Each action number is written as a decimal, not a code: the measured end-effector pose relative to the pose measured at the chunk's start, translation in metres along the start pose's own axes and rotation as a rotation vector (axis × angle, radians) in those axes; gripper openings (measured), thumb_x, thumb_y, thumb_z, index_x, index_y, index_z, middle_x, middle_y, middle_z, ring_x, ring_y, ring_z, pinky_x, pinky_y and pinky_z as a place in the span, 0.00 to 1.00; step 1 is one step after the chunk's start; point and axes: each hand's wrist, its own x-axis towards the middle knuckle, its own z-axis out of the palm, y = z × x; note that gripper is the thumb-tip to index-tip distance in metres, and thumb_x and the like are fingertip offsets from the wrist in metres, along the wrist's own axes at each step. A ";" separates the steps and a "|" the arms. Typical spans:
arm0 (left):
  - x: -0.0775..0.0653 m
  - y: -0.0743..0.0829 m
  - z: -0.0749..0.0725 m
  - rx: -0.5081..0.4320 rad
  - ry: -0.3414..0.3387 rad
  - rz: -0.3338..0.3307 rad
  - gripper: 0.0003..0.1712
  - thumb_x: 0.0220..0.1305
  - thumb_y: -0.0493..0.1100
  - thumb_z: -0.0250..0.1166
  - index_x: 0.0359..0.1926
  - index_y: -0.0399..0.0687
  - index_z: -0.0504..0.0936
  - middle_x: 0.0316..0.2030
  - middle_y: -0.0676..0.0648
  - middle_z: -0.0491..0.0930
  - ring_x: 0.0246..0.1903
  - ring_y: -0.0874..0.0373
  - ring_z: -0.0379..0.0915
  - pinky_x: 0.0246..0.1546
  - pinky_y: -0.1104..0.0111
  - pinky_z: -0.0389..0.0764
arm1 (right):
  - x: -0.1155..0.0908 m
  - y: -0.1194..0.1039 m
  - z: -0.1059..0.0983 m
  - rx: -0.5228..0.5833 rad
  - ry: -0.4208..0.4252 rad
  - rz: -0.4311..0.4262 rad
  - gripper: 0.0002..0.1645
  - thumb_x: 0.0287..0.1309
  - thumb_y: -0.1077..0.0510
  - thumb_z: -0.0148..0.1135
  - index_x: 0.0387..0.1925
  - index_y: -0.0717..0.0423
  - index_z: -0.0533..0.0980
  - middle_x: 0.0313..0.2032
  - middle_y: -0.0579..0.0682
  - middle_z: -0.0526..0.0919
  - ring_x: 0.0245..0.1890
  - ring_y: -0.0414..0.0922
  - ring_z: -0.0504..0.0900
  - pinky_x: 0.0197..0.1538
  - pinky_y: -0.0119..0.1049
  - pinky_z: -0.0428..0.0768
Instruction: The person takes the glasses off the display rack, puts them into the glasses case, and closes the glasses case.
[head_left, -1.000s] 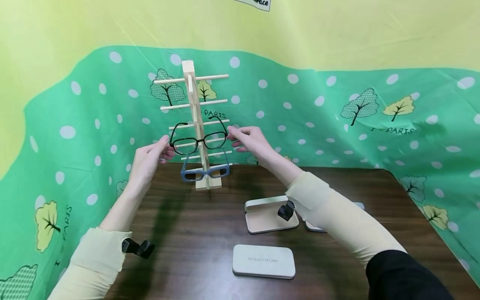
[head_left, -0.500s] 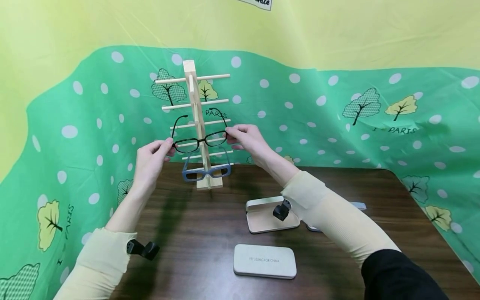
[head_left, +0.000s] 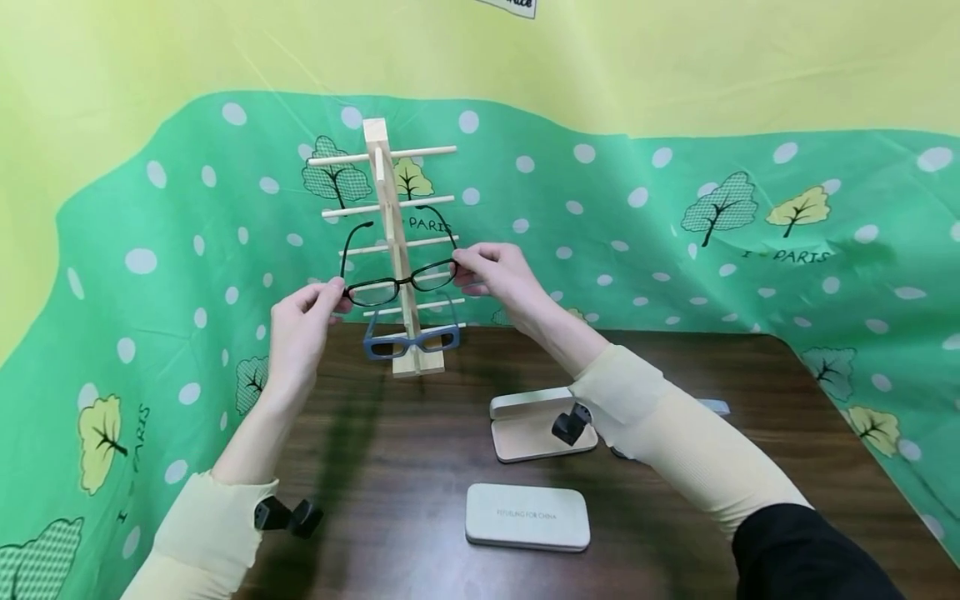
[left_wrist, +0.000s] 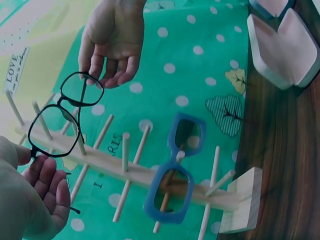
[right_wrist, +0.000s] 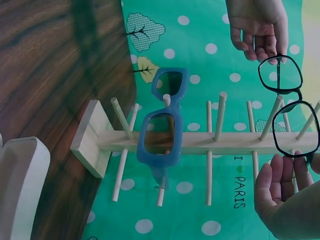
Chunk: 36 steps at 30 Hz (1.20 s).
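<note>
Both hands hold a pair of black-framed eyeglasses (head_left: 403, 282), one at each end of the front, before a wooden glasses stand (head_left: 390, 212). My left hand (head_left: 302, 329) pinches the left hinge corner between thumb and fingers. At the opposite corner my right hand (head_left: 501, 279) pinches the frame. The temples are unfolded and point toward the stand. Below, blue sunglasses (head_left: 411, 343) hang on a low peg of the stand; in the right wrist view these sunglasses (right_wrist: 160, 159) show dark lenses. Whether the black frame touches a peg I cannot tell.
An open eyeglass case (head_left: 536, 446) lies on the dark wooden table (head_left: 390, 492). Nearer stands a closed white case (head_left: 527, 517) with print on its lid. Another pale blue item (head_left: 714, 407) is mostly hidden behind the right sleeve. A green and yellow patterned cloth (head_left: 600, 233) hangs behind.
The black eyeglasses have tilted: their temple tips have risen and the lenses look flatter. Both hands have shifted slightly with them. The sunglasses and cases have stayed put.
</note>
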 end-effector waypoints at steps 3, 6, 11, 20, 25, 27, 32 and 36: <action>-0.010 0.000 0.003 -0.004 0.023 0.005 0.23 0.74 0.57 0.62 0.40 0.40 0.87 0.29 0.61 0.83 0.42 0.60 0.78 0.45 0.72 0.79 | -0.006 0.001 -0.003 -0.007 -0.010 -0.014 0.14 0.72 0.52 0.61 0.38 0.58 0.83 0.38 0.51 0.86 0.37 0.42 0.86 0.57 0.46 0.85; -0.019 0.000 0.006 0.001 0.033 0.003 0.23 0.73 0.58 0.62 0.41 0.41 0.86 0.29 0.62 0.83 0.41 0.57 0.79 0.46 0.72 0.79 | -0.012 0.004 -0.007 -0.012 -0.016 -0.018 0.14 0.71 0.52 0.61 0.39 0.59 0.84 0.39 0.53 0.87 0.38 0.44 0.87 0.55 0.43 0.86; -0.034 -0.001 0.012 0.021 0.039 0.007 0.24 0.73 0.59 0.62 0.43 0.42 0.87 0.30 0.60 0.84 0.40 0.59 0.80 0.47 0.71 0.78 | -0.024 0.008 -0.014 -0.038 -0.016 -0.014 0.16 0.72 0.51 0.61 0.41 0.61 0.83 0.40 0.52 0.87 0.40 0.44 0.87 0.52 0.39 0.86; -0.059 -0.010 0.029 0.050 0.069 0.090 0.20 0.75 0.55 0.62 0.41 0.43 0.88 0.32 0.63 0.84 0.37 0.63 0.81 0.41 0.76 0.77 | -0.048 0.019 -0.029 -0.012 -0.023 0.003 0.15 0.71 0.53 0.61 0.43 0.62 0.83 0.39 0.49 0.85 0.40 0.42 0.86 0.51 0.36 0.86; -0.064 -0.012 0.041 0.049 0.064 0.155 0.17 0.75 0.51 0.62 0.40 0.44 0.88 0.32 0.64 0.83 0.35 0.66 0.78 0.40 0.77 0.75 | -0.064 0.026 -0.041 -0.032 -0.008 -0.007 0.16 0.71 0.53 0.61 0.46 0.64 0.83 0.41 0.52 0.85 0.41 0.44 0.86 0.52 0.38 0.86; -0.064 -0.013 0.046 0.046 0.059 0.176 0.16 0.75 0.50 0.62 0.40 0.44 0.89 0.34 0.61 0.83 0.36 0.67 0.77 0.40 0.77 0.74 | -0.071 0.029 -0.046 -0.051 0.001 -0.013 0.17 0.71 0.53 0.62 0.48 0.63 0.82 0.44 0.54 0.85 0.42 0.46 0.86 0.53 0.39 0.86; -0.065 -0.019 0.062 0.047 0.045 0.200 0.15 0.76 0.49 0.61 0.41 0.45 0.89 0.35 0.50 0.83 0.36 0.65 0.75 0.38 0.77 0.72 | -0.085 0.037 -0.057 -0.108 0.045 -0.016 0.18 0.70 0.51 0.64 0.51 0.61 0.82 0.50 0.54 0.84 0.43 0.44 0.88 0.55 0.40 0.86; -0.066 -0.023 0.076 0.036 0.023 0.191 0.15 0.76 0.49 0.61 0.43 0.46 0.90 0.37 0.46 0.83 0.36 0.64 0.73 0.37 0.77 0.73 | -0.096 0.043 -0.067 -0.134 0.092 -0.017 0.18 0.70 0.50 0.65 0.51 0.58 0.83 0.48 0.50 0.84 0.42 0.44 0.89 0.54 0.41 0.86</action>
